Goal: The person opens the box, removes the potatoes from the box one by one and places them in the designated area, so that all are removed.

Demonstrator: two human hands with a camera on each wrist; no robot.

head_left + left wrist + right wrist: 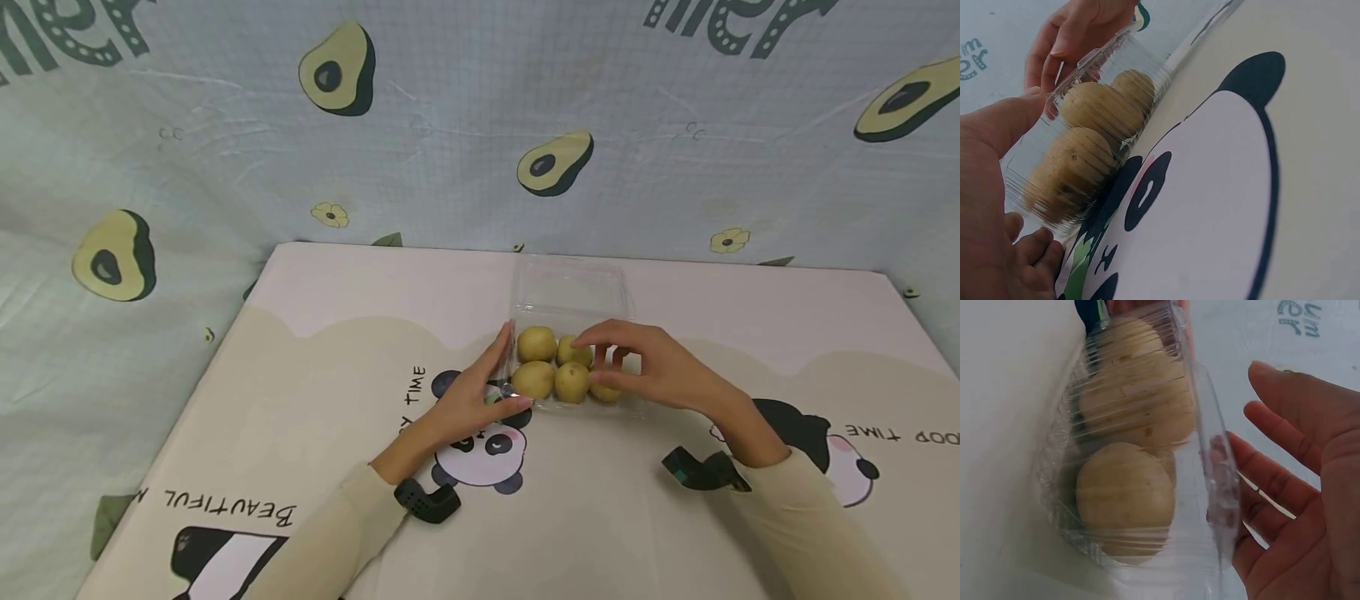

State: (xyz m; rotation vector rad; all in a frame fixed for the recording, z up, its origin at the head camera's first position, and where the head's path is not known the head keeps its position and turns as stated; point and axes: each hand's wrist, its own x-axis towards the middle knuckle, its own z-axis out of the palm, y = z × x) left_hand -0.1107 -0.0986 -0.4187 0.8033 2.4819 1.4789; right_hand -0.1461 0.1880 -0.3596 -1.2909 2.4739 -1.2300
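Observation:
A clear plastic clamshell container [542, 407] lies on the table with its lid [570, 283] folded back, away from me. Several yellow-brown potatoes [572, 382] sit inside in two rows. My left hand [472, 400] holds the container at its near left corner, the thumb along the front and the fingers at the left side. In the left wrist view its thumb is at the rim. Over the container's right half reaches my right hand [648, 367], fingers bent loosely above the potatoes, thumb apart from them. No potato shows in its grasp; whether a fingertip touches one, I cannot tell.
The table is covered by a pale cloth [360, 292] printed with pandas and lettering. Behind it hangs a grey-blue curtain [450, 108] with avocado prints. Dark wrist straps [427, 500] sit on both forearms.

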